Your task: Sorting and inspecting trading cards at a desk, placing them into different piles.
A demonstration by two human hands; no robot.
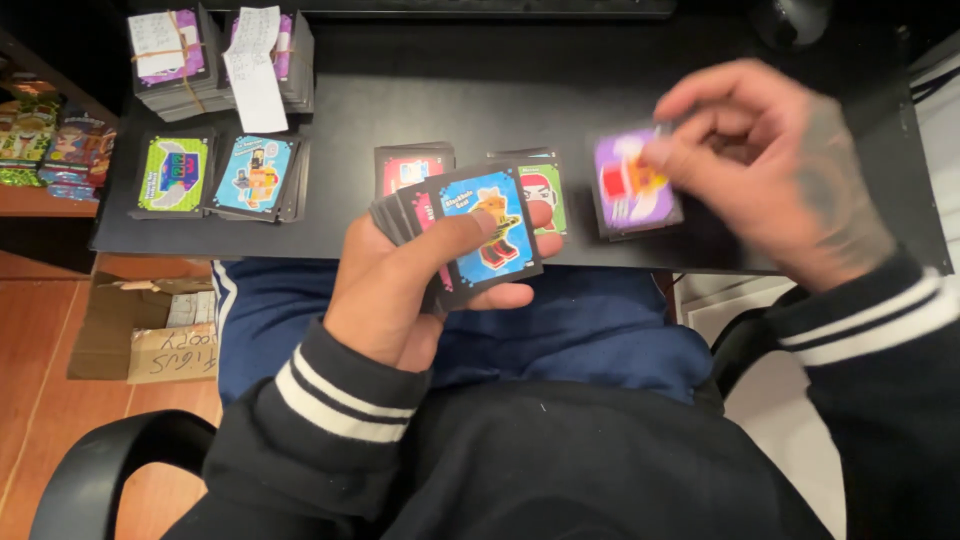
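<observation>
My left hand (405, 285) holds a fanned stack of black-bordered trading cards (470, 230) over my lap; the top card has a blue face with a yellow and red figure, and my thumb presses on it. My right hand (770, 165), blurred by motion, pinches a single purple card (630, 180) just over a pile at the right part of the black desk (450, 90). Two more piles lie behind the held stack: one with a red face (405, 165), one with a green face (545, 185).
A green-faced pile (172, 175) and a light blue pile (255, 175) lie at the desk's left. Behind them stand two rubber-banded stacks with paper notes (215, 55). A cardboard box (150, 325) sits on the wooden floor at left, colourful packets (50, 135) on a shelf.
</observation>
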